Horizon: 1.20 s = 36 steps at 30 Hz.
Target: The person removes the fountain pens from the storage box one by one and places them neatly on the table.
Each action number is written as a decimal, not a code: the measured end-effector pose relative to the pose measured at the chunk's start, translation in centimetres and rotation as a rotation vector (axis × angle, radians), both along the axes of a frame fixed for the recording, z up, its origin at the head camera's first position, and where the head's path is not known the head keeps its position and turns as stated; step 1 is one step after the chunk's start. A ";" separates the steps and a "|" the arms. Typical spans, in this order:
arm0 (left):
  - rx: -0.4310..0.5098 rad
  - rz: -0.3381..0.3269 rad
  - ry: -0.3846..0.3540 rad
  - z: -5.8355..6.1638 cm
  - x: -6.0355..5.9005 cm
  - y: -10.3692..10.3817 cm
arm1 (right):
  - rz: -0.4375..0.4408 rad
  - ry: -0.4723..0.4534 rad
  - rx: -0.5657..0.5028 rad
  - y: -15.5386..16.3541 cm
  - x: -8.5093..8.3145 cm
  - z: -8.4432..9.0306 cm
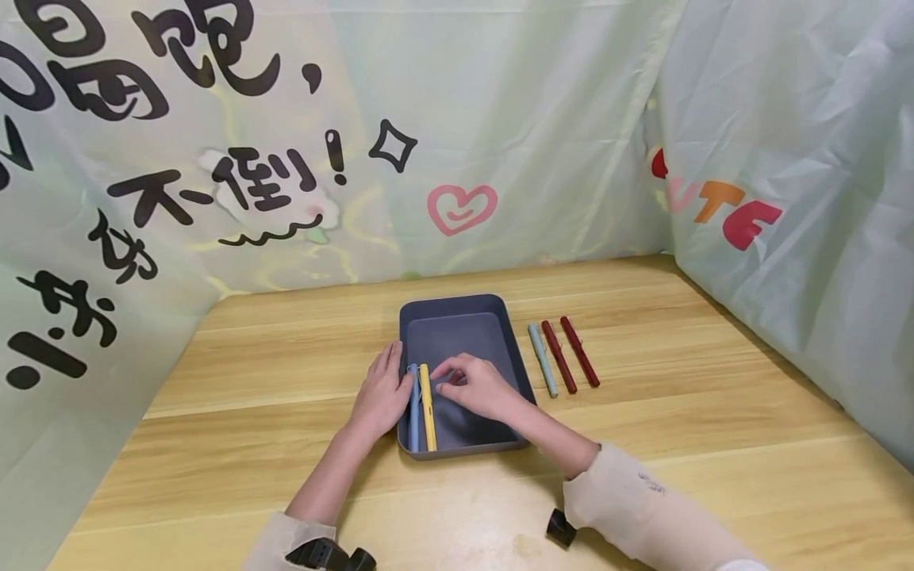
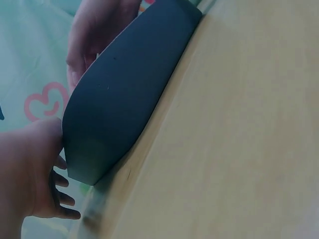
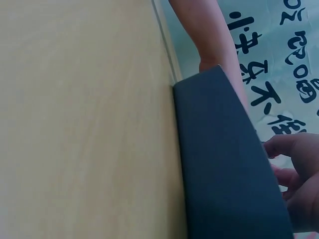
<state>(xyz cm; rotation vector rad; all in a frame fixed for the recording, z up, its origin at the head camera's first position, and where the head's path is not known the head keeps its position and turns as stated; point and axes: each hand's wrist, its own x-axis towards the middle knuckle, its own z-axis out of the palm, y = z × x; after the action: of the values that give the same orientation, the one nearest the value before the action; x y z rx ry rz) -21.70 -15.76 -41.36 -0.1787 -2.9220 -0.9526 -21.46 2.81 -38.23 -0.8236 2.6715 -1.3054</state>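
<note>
From the head view I see a dark blue tray [image 1: 457,309] in the middle of the wooden table [image 1: 678,412], and both hands are at its near left part. My left hand [image 1: 382,392] rests on the tray's left wall with straight fingers, its thumb touching the blue pen [image 1: 413,408] that lies along that wall inside. Just beside the blue pen lies a yellow pen [image 1: 427,406], parallel and touching or nearly so. My right hand [image 1: 477,386] hovers inside the tray with fingers curled, fingertips just beside the yellow pen's upper end (I cannot tell whether they pinch it). On the table right of the tray, a pale blue pen [image 1: 542,359] and two dark red pens [image 1: 558,356] [image 1: 579,350] lie side by side
</note>
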 end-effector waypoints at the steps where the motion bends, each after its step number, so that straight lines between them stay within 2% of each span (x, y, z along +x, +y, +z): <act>1: 0.002 -0.003 0.000 0.0 0.0 0.0 | 0.011 -0.003 0.008 -0.2 0.0 -0.1; 9: 0.017 0.000 0.002 -0.2 0.0 0.1 | 0.093 -0.028 0.038 -1.1 -0.4 -0.9; 23: 0.018 0.004 0.008 -0.4 0.1 0.0 | 0.123 -0.084 0.070 -1.5 -0.4 -1.9; 31: 0.018 0.005 0.003 -0.5 0.0 0.0 | 0.098 -0.038 0.065 -1.4 -0.6 -2.2; 36: 0.017 0.009 -0.013 -0.5 0.0 0.0 | 0.091 0.009 0.126 -1.4 -0.4 -2.2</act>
<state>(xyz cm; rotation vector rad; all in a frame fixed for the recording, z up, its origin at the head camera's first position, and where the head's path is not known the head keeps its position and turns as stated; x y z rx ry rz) -21.72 -15.76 -41.85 -0.1588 -2.9225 -0.9802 -21.89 1.42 -40.47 -0.9246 2.6560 -1.1037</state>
